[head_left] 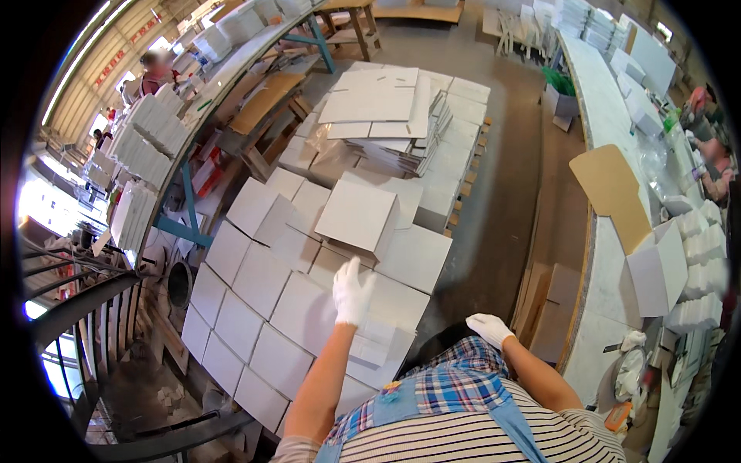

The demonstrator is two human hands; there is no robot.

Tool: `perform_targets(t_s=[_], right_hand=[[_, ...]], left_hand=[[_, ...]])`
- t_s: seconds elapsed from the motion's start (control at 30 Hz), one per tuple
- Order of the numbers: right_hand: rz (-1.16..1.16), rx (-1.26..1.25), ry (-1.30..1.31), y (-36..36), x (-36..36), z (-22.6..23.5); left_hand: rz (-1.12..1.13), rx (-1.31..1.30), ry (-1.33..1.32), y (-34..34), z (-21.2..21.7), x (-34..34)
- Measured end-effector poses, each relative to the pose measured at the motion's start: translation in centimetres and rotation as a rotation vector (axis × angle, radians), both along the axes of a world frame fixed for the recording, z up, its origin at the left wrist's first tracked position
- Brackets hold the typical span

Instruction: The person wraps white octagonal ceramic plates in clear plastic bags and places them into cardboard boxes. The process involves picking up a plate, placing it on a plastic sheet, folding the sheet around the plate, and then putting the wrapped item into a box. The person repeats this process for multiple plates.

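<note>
We note flat cardboard sheets (309, 309) spread edge to edge on a pallet directly ahead; one loose sheet (356, 214) lies atop them. Behind it sits a second pallet stack (401, 116). Our left hand (352, 292) hangs over the near sheets; our right hand (488, 328) rests near the body. To the right runs a long surface (610, 255) carrying an open box (658, 270). At left, a second surface (193, 116) holds what are possibly stacked boxes (150, 143).

Gloved left hand (353, 292) stretched over stacked white cardboard boxes (309, 285), fingers spread, just below one loose box (357, 216) (lying tilted on top). Gloved right hand (488, 328) resting near the plaid apron (451, 386).
</note>
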State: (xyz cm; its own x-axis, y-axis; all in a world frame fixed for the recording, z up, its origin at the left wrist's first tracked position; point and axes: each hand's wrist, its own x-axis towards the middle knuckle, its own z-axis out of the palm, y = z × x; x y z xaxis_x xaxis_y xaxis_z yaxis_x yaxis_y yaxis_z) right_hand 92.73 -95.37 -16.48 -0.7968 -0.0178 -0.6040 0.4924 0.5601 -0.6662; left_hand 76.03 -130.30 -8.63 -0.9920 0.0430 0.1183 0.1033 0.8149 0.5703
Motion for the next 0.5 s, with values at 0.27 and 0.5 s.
perform_targets(t_s=[0.27,0.5], right_hand=[[-0.328,-0.286,-0.055,5.4,-2.6,6.9],[-0.397,-0.416,-0.054,11.0,-6.7,5.5]], left_hand=[[0.766,1.057,-0.617,3.9,-9.1,-11.5],[0.694,1.676,-0.729,-1.4,-26.0,-12.4]])
